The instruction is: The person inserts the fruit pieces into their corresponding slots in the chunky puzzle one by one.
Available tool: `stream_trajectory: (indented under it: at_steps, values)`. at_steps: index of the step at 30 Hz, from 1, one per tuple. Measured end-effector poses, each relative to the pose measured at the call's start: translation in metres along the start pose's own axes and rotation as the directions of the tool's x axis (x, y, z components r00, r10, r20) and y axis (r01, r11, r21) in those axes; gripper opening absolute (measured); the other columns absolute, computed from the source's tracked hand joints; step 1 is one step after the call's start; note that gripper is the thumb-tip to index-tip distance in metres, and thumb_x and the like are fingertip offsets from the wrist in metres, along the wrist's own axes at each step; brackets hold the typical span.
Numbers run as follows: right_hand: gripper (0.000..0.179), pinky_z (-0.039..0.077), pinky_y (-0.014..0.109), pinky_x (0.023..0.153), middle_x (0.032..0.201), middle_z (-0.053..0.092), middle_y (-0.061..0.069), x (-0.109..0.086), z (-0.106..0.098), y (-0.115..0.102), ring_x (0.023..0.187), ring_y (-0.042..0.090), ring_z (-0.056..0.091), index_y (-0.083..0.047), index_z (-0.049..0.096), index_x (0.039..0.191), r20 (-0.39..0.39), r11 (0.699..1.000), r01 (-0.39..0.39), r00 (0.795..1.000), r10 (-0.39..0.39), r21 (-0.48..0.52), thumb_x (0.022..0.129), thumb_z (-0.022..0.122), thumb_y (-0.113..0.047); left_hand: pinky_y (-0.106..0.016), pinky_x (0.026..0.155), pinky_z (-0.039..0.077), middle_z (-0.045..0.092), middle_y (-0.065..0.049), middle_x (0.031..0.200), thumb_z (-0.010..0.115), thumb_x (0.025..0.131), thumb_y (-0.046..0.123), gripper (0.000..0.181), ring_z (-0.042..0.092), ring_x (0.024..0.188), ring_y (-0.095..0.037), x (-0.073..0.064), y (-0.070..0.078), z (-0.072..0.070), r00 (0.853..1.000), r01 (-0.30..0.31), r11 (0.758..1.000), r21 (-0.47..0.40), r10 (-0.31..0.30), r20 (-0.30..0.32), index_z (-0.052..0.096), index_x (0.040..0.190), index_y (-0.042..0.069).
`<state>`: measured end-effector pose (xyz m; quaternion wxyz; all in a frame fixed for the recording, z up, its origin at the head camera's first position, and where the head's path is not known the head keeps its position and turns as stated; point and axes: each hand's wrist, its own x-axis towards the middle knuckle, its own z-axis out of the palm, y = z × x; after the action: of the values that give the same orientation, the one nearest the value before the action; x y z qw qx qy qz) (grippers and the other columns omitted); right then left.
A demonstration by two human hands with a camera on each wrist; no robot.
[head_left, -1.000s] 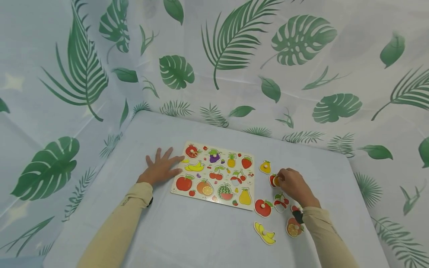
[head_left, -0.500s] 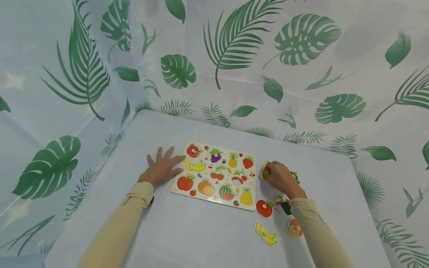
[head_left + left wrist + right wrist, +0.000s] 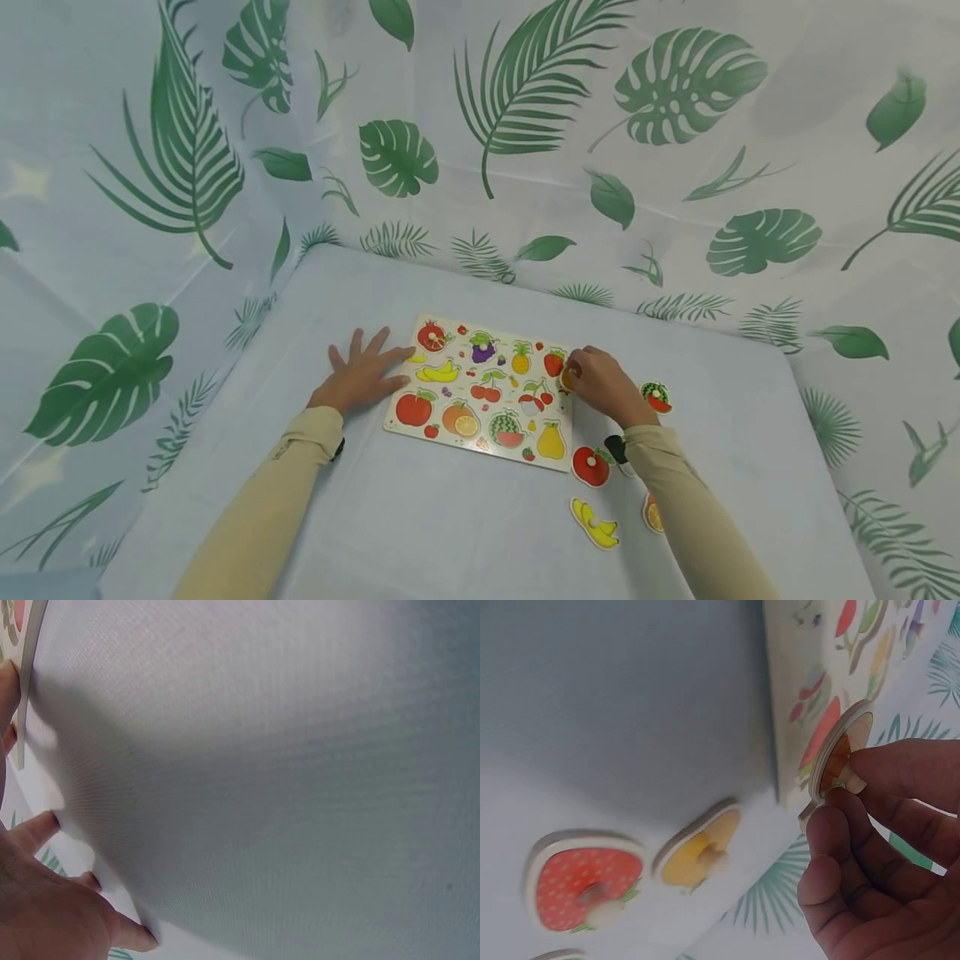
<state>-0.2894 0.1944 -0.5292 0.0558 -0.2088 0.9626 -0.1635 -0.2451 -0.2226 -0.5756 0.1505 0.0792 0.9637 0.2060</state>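
- The right hand [image 3: 603,385] has a narrow grip, thumb and fingertips pinching the pale knob of an orange-brown puzzle piece [image 3: 838,761].
- That piece is tilted at the right edge of the fruit board [image 3: 457,439], beside the strawberry picture [image 3: 554,363]; I cannot tell whether it touches the board.
- The left hand [image 3: 363,379] has a wide grip, fingers spread on the bench [image 3: 420,533], its thumb and index finger at the board's left edge.
- The board lies flat between the hands; the pomegranate [image 3: 432,337] and grapes [image 3: 482,347] on it show knobs.
- An apple piece [image 3: 590,467] lies just beside the board's near right corner, a banana piece [image 3: 594,523] nearer the person.
- A watermelon piece [image 3: 656,397] lies right of the right hand; the right sleeve [image 3: 678,492] partly hides an orange piece [image 3: 653,513].
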Motion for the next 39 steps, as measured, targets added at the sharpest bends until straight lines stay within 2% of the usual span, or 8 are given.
stream_trajectory:
  at_steps: [11,18,23,30,39]
  values:
    - [0.013,0.058,0.043,0.076,0.093,0.065,0.014,0.022,0.004,-0.021,0.08,0.027,0.059,0.006,0.073,0.108,-0.002,0.998,0.07,0.998,-0.07,-0.006,0.097,0.069,0.001,-0.088,0.111,-0.005,0.009,-0.021,0.178,0.065,0.106,0.044,0.065,-0.008,0.156,-0.06,-0.001,0.003,-0.003,1.0,0.0,1.0,-0.001,0.0,0.002,0.045,0.165,0.027]
    - [0.015,0.059,0.045,0.082,0.098,0.067,0.016,0.035,0.005,-0.034,0.084,0.029,0.061,0.006,0.074,0.111,0.013,0.997,0.072,0.997,-0.072,-0.012,0.098,0.067,0.002,-0.087,0.111,-0.006,0.009,-0.02,0.178,0.065,0.106,0.044,0.064,-0.008,0.156,-0.06,0.0,0.002,-0.002,1.0,-0.003,1.0,-0.004,0.003,-0.005,0.046,0.165,0.028]
    - [0.013,0.059,0.045,0.082,0.097,0.067,0.016,0.041,0.009,-0.038,0.084,0.028,0.061,0.005,0.074,0.108,0.0,0.995,0.104,0.995,-0.104,0.001,0.099,0.065,0.002,-0.087,0.111,-0.007,0.008,-0.02,0.178,0.065,0.106,0.045,0.064,-0.01,0.157,-0.059,0.001,0.0,0.001,1.0,-0.004,1.0,-0.01,0.004,-0.004,0.046,0.164,0.029]
    - [0.013,0.058,0.046,0.083,0.098,0.067,0.016,0.048,0.013,-0.044,0.086,0.029,0.061,0.006,0.073,0.108,0.018,0.993,0.113,0.993,-0.114,0.033,0.099,0.064,0.001,-0.086,0.111,-0.007,0.008,-0.019,0.178,0.064,0.106,0.046,0.064,-0.01,0.157,-0.058,0.002,-0.001,0.001,1.0,-0.001,1.0,-0.009,0.001,0.0,0.045,0.165,0.03]
    - [0.014,0.059,0.045,0.083,0.1,0.068,0.017,0.055,0.02,-0.05,0.088,0.029,0.063,0.005,0.073,0.109,0.036,0.993,0.113,0.993,-0.114,0.025,0.1,0.063,0.001,-0.087,0.111,-0.006,0.01,-0.019,0.178,0.066,0.105,0.044,0.063,-0.009,0.157,-0.059,0.0,0.0,0.001,1.0,0.001,1.0,-0.006,-0.001,-0.019,0.047,0.164,0.03]
